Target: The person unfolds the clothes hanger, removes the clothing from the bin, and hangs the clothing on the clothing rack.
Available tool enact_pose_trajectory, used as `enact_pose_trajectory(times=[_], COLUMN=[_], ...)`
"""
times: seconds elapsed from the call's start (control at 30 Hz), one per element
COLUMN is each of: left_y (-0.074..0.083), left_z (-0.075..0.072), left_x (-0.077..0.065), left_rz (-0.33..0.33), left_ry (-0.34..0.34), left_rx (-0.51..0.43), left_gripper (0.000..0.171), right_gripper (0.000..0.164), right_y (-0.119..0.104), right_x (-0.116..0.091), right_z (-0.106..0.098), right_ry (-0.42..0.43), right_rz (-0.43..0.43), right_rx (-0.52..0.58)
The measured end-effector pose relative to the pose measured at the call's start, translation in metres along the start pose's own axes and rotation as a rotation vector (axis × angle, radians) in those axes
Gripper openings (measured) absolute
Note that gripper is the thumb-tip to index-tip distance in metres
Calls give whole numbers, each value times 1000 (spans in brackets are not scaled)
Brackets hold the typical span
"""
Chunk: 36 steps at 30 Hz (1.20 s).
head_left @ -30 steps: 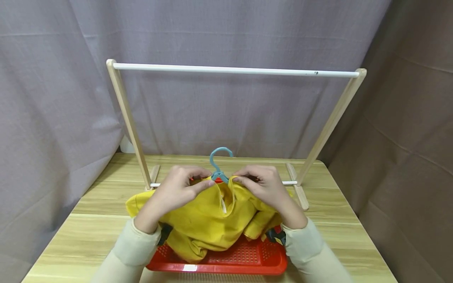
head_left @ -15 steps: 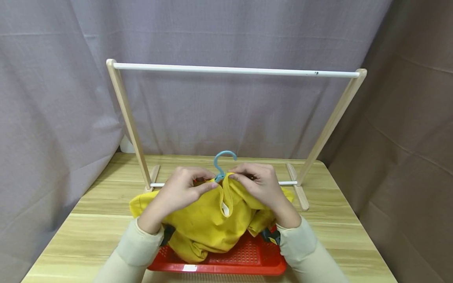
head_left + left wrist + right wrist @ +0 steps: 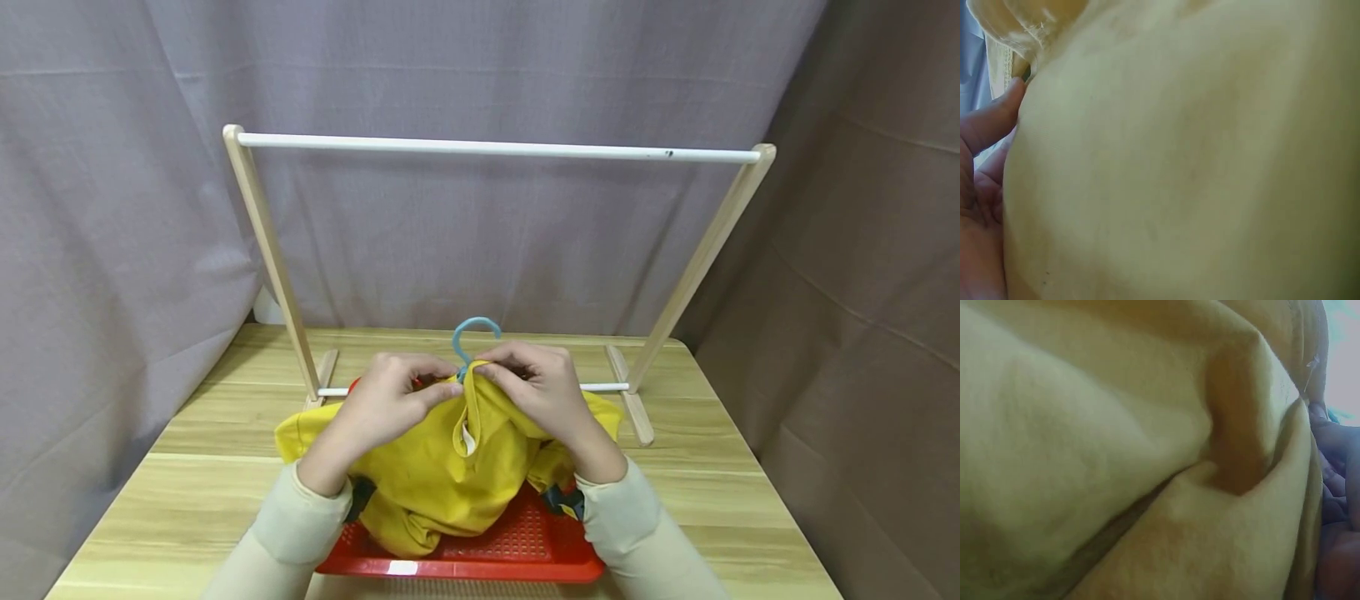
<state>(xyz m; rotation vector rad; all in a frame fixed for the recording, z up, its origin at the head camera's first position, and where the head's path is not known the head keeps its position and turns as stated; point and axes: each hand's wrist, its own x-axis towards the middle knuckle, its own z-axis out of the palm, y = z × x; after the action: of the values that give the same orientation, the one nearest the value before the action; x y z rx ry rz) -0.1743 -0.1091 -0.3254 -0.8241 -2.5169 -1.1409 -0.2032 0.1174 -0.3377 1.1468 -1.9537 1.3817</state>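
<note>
Just beyond both hands stands a wooden rack (image 3: pixel 495 148), its white top bar well above them. A yellow garment (image 3: pixel 438 483) hangs down below the fingers, bunched over a red tray (image 3: pixel 510 570) between the forearms. The arms reach forward, angled inward, hands nearly meeting. The left hand (image 3: pixel 392 398) pinches the collar's near side between thumb and forefinger; the right hand (image 3: pixel 538 385) pinches the other side, fingers bent. Between their fingertips a blue hanger (image 3: pixel 457 337) pokes its hook up. Compared with a second ago, the right hand sits closer to the left, and the neck opening has narrowed.
</note>
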Motion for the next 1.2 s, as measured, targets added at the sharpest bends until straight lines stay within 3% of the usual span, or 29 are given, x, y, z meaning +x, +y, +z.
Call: enact_pose_trajectory(times=[0.33, 1.2], left_y=[2, -2], left_z=[1, 2], left_x=[-1, -4], left_rz=[-9, -25], left_ry=[30, 33], left_rx=[8, -15], left_gripper=[13, 13], right_gripper=[18, 23], right_y=[2, 3], right_x=[-2, -3], right_z=[-1, -2], right_ry=[-29, -22], right_rz=[66, 53], right_rx=[20, -33])
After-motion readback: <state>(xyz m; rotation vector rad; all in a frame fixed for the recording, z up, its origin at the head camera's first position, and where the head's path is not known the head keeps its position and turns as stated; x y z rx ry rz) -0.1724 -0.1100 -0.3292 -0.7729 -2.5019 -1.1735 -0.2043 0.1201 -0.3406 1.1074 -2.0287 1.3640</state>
